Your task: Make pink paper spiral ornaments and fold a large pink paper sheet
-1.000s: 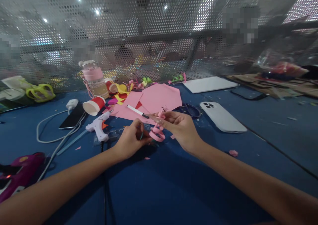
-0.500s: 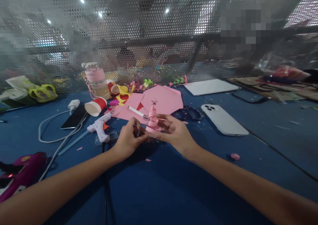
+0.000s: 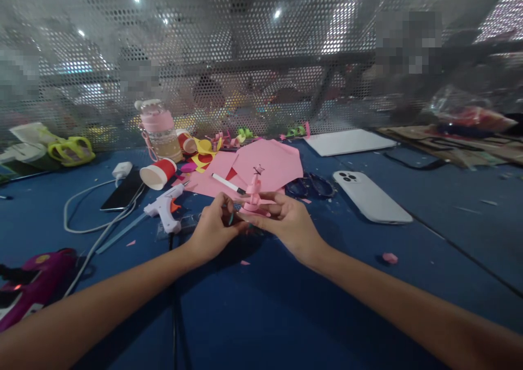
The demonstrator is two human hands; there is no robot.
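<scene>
A small pink paper spiral (image 3: 254, 198) stands upright in coils, with a dark-outlined star at its tip. My right hand (image 3: 292, 225) is closed around its lower right side, thumb in front and fingers behind. My left hand (image 3: 212, 225) is curled at the left of the base, its thumb reaching toward the paper. What its fingertips pinch is hidden, though a bit of teal shows between them. Behind the spiral lie pink paper sheets (image 3: 269, 165) and a white marker (image 3: 226, 183). Dark blue scissors handles (image 3: 310, 186) rest just beyond my right hand.
To the left are a white glue gun (image 3: 165, 209), a red paper cup (image 3: 159, 174), a black phone (image 3: 125, 191) with white cable, and a purple device (image 3: 36, 283). A bottle (image 3: 159, 130) stands behind. A white phone (image 3: 371, 195) lies right, before a mesh screen (image 3: 261, 76).
The spiral has tilted slightly and its coils look more squeezed together in my right hand. Both hands stay almost in place, and the view has shifted a little.
</scene>
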